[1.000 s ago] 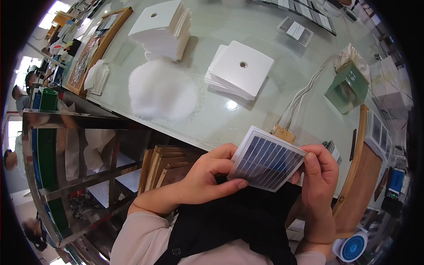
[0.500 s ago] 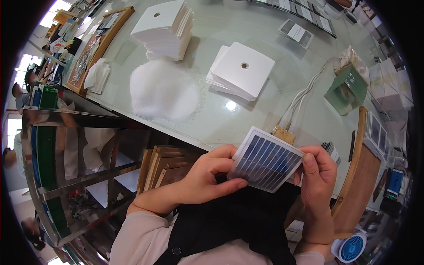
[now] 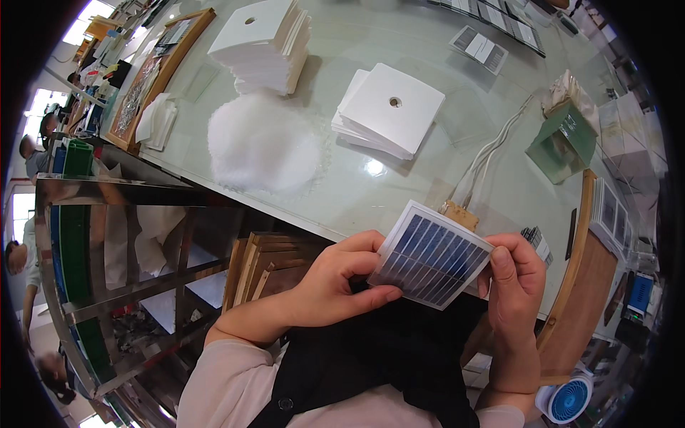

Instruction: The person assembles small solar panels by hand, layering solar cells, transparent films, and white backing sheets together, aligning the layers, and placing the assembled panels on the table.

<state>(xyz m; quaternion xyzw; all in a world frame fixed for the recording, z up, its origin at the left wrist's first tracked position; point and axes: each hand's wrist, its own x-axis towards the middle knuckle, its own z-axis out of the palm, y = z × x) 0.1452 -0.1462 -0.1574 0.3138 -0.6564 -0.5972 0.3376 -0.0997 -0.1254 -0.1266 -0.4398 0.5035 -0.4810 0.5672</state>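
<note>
A small solar panel (image 3: pixel 432 257) with blue striped cells and a white border is held tilted above the table's near edge, its cell face toward me. My left hand (image 3: pixel 357 274) grips its left edge, thumb on the front and fingers behind. At the right corner, my right hand (image 3: pixel 512 274) pinches the panel between thumb and fingers. Just beyond the panel lies a small tan block (image 3: pixel 462 216), with white cables (image 3: pixel 492 146) running away from it across the table. The panel's back is hidden.
White square sheets with a center hole stand in a tall stack (image 3: pixel 267 46) and a low stack (image 3: pixel 391 107). A round white heap (image 3: pixel 264 146) lies nearby. At right are a green open box (image 3: pixel 564 146), a wooden board (image 3: pixel 581 285) and a blue fan (image 3: pixel 569 401). Wooden frames (image 3: pixel 267 267) lean below left.
The panel's tilt has shifted very slightly within the same two-handed hold. Otherwise the hands and the table's things stay as they were.
</note>
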